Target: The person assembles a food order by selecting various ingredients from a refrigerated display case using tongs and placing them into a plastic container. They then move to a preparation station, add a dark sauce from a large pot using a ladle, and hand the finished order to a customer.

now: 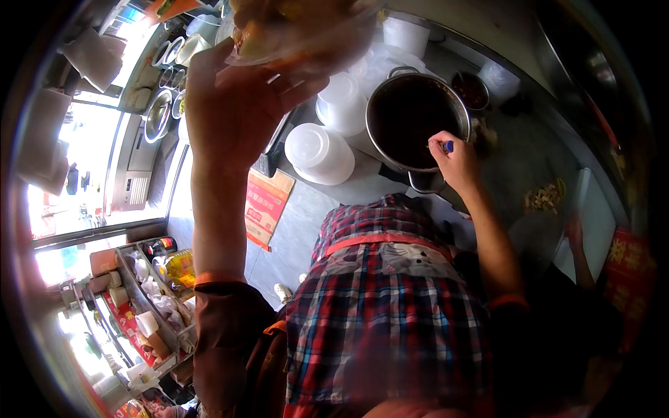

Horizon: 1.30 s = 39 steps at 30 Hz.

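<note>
My left hand (233, 115) is raised at the top of the view, palm up. Its fingers lie under and around a clear container (303, 35) of yellowish-orange food, which the frame's upper edge cuts off. Over the near right rim of a large metal pot (368, 118), my right hand (457, 166) is closed round a blue-ended handle (448, 147). Whatever the handle belongs to is lost in the dark inside of the pot. Stacked white plastic tubs (320, 157) stand to the left of the pot.
A smaller pot (471, 90) sits beyond the large one. Chopped food pieces (547, 198) lie on the right, near another person's hand (575, 233). Flattened cardboard (267, 205) lies on the floor. At the left are a shelf (150, 303) with an oil bottle (180, 268) and metal bowls (158, 115).
</note>
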Tool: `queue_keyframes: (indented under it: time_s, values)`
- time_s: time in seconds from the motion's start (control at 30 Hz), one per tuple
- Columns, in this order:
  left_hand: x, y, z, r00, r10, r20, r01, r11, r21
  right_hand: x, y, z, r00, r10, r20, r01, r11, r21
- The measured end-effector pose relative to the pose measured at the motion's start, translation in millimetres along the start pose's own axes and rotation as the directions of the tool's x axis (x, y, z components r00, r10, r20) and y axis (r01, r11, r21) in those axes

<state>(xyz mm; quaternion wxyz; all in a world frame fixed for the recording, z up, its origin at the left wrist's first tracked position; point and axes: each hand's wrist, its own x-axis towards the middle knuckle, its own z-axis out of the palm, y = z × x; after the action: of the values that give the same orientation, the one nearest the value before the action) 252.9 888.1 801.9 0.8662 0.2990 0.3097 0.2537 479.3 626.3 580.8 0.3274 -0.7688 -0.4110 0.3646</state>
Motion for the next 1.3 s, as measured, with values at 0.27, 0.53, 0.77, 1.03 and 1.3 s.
queue_keyframes:
  time_s: [0.27,0.53,0.77,1.03,1.3]
  values:
    - [-12,-59,-6,0.992,-0.029,-0.123,0.037,0.998,0.059,-11,-13,-51,0.943,0.086,-0.322,-0.023,0.98,0.196]
    - [-5,-197,26,0.869,-0.429,0.247,0.419,0.903,0.092,-104,-38,-136,0.964,0.215,0.157,-0.254,0.564,0.786]
    - [18,-293,31,0.591,-0.653,0.474,0.659,0.729,0.182,-211,-3,-113,0.708,0.692,-0.141,-0.358,0.523,0.774]
    - [44,-373,7,0.374,-0.877,0.303,0.758,0.477,0.445,-244,97,-21,0.593,0.805,0.028,-0.359,0.233,0.904]
    - [65,-511,10,0.628,-0.732,-0.264,0.744,0.465,0.481,-236,236,-22,0.6,0.793,-0.105,-0.371,0.392,0.842]
